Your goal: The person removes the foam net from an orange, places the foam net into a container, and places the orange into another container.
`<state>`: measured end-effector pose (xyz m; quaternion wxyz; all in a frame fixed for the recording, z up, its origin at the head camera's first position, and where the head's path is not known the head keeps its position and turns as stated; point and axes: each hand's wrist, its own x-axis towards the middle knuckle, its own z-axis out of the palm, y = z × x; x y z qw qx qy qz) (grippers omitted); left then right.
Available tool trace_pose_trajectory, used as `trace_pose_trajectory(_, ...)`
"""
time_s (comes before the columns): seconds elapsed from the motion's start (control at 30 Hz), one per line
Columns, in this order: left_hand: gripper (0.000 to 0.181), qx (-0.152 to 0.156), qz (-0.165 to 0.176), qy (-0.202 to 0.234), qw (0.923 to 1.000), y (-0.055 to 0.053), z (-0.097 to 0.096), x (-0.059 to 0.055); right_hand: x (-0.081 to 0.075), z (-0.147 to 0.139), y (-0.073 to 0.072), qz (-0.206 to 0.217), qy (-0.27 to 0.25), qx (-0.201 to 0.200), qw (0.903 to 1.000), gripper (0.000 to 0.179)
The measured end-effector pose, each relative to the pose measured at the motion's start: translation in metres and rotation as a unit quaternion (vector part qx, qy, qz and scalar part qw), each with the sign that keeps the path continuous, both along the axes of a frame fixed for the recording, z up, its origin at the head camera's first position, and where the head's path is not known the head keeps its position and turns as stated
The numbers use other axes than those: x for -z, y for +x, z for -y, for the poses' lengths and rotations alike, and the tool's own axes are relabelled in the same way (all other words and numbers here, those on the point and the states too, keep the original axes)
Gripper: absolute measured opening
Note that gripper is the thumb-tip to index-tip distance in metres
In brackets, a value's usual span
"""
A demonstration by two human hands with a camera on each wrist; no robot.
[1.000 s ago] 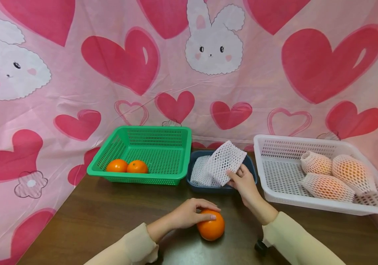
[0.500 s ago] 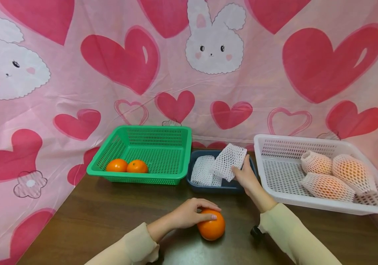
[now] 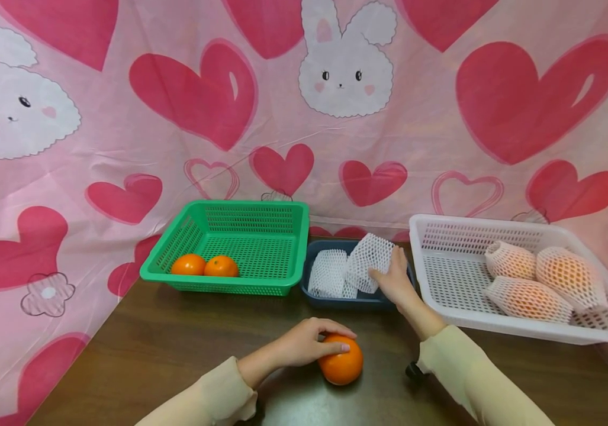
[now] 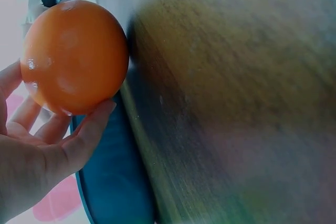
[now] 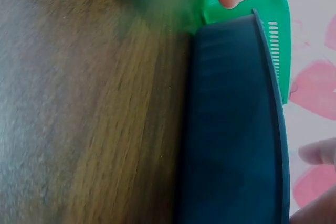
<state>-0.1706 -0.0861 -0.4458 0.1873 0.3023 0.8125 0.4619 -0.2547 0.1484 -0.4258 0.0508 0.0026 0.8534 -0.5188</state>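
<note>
On the table, my left hand (image 3: 304, 345) holds an orange (image 3: 342, 362), thumb on the near side and fingers over its top. The left wrist view shows thumb and fingers curved round the glossy orange (image 4: 76, 59). My right hand (image 3: 395, 278) grips a white foam net sleeve (image 3: 370, 262) at its right side, above a dark blue tray (image 3: 348, 303). More flat foam net sleeves (image 3: 328, 275) lie in the tray's left part. In the right wrist view, the tray's wall (image 5: 233, 124) fills the middle, and only some fingertips (image 5: 318, 152) show at the right edge.
A green basket (image 3: 293, 272) with two oranges (image 3: 205, 266) stands left of the tray. To its right is a white basket (image 3: 444, 290) holding three oranges in foam nets (image 3: 530, 299). A pink heart-print cloth (image 3: 282, 118) hangs behind the brown table (image 3: 138, 355).
My right hand has shifted its grip on the foam net sleeve, and the sleeve has come down and slightly right, nearer the tray. My left hand and the orange have stayed put.
</note>
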Motion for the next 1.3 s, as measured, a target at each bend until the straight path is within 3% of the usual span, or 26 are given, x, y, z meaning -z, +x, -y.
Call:
trace_pose_trajectory(0.13,0.027,0.002,0.004,0.003,1.0,0.0,0.0,0.0,0.002,0.001,-0.001,-0.014,0.069,-0.069,0.9951,0.081)
trace_pose_trajectory(0.27,0.027,0.002,0.012,0.003,0.9999,0.0,0.001,0.0,0.003,0.001,-0.003,-0.048,0.132,-0.129,0.9816,0.068)
trace_pose_trajectory(0.4,0.028,0.003,0.022,-0.009,0.9997,0.001,0.001,0.0,0.004,0.001,-0.005,-0.062,0.18,-0.153,0.9697,0.059)
trace_pose_trajectory(0.53,0.032,0.007,0.03,-0.024,0.9992,0.002,0.0,-0.002,0.007,0.001,-0.009,-0.038,0.217,-0.168,0.9609,0.054)
trace_pose_trajectory(0.7,0.043,0.011,0.043,-0.032,0.9985,0.003,0.001,-0.004,0.009,0.002,-0.013,-0.016,0.255,-0.18,0.95,0.051)
trace_pose_trajectory(0.83,0.059,0.015,0.031,-0.043,0.9985,0.004,0.001,-0.002,0.008,0.003,-0.013,-0.017,0.275,-0.18,0.9443,0.049)
trace_pose_trajectory(1.0,0.071,0.014,0.018,-0.05,0.9985,0.005,0.001,0.0,0.005,0.004,-0.01,-0.036,0.281,-0.157,0.9463,0.048)
trace_pose_trajectory(1.3,0.07,-0.014,-0.015,-0.047,0.9987,0.006,0.002,-0.002,-0.008,0.003,-0.005,-0.086,0.266,-0.137,0.9503,0.043)
